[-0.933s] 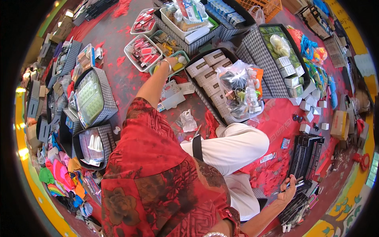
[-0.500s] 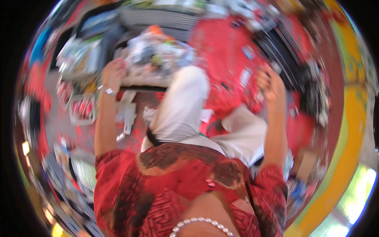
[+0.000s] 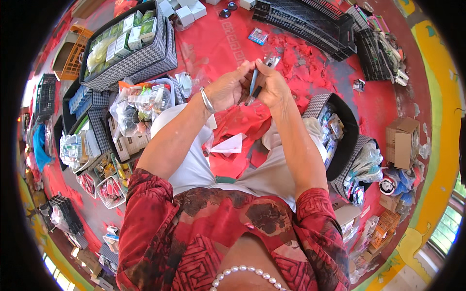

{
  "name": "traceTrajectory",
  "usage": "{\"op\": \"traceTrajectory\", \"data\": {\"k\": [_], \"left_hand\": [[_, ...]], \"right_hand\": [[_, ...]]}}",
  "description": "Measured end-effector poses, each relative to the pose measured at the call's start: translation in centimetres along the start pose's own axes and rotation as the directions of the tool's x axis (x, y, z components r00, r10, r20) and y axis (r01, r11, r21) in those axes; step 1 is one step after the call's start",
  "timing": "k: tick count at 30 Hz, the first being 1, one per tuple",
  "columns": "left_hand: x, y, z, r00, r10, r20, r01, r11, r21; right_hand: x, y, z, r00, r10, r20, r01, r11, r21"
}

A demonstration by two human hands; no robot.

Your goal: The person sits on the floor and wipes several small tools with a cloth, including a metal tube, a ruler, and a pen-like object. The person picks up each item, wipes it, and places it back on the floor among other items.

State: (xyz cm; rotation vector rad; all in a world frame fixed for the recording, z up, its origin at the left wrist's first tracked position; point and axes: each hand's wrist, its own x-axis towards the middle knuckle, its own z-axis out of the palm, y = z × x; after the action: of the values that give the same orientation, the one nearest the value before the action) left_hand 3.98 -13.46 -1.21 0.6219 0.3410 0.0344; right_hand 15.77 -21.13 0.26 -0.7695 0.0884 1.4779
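Above my lap, my two hands meet in front of me. Between them is a slim blue-grey pen (image 3: 254, 81), along with a dark, silver-ended pen-like piece (image 3: 273, 62) that runs under my right fingers. My right hand (image 3: 274, 88) is closed around these, its thumb along the top. The fingers of my left hand (image 3: 228, 91), a silver bangle at its wrist, are drawn together against the blue-grey pen's side. The lower fingers of both hands are partly hidden. A folded white paper (image 3: 229, 144) lies between my legs, below the hands.
At left stand a checked bin of small boxes (image 3: 167, 53) and a bin of bagged goods (image 3: 145, 109). Black crates (image 3: 306, 22) lie far right. Checked bins (image 3: 318, 104) of packets stand beside my right leg. A cardboard box (image 3: 403, 145) is farther right. Red sheeting (image 3: 204, 43) covers the floor.
My hands were wide apart and have come together in the middle around the pens. The view has shifted, and more bins show sharply now.
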Motion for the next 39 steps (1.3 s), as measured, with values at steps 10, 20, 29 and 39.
{"op": "traceTrajectory", "data": {"k": [10, 20, 29, 39], "left_hand": [[0.6, 0.3, 1.8, 0.997, -0.081, 0.016, 0.082, 0.991, -0.109], [-0.6, 1.3, 2.0, 0.977, -0.168, 0.128, 0.175, 0.983, -0.050], [-0.4, 1.5, 1.3, 0.997, -0.065, 0.040, 0.050, 0.957, 0.287], [-0.5, 2.2, 1.3, 0.995, -0.001, 0.096, -0.016, 0.984, 0.179]], "right_hand": [[-1.7, -2.2, 0.7, 0.977, -0.181, -0.109, 0.102, 0.856, -0.507], [-2.2, -2.5, 1.7, 0.947, -0.305, -0.099, 0.123, 0.631, -0.766], [0.0, -1.3, 1.6, 0.977, -0.203, 0.057, 0.172, 0.609, -0.774], [0.2, -4.1, 2.4, 0.928, -0.337, 0.160, 0.369, 0.767, -0.525]]}}
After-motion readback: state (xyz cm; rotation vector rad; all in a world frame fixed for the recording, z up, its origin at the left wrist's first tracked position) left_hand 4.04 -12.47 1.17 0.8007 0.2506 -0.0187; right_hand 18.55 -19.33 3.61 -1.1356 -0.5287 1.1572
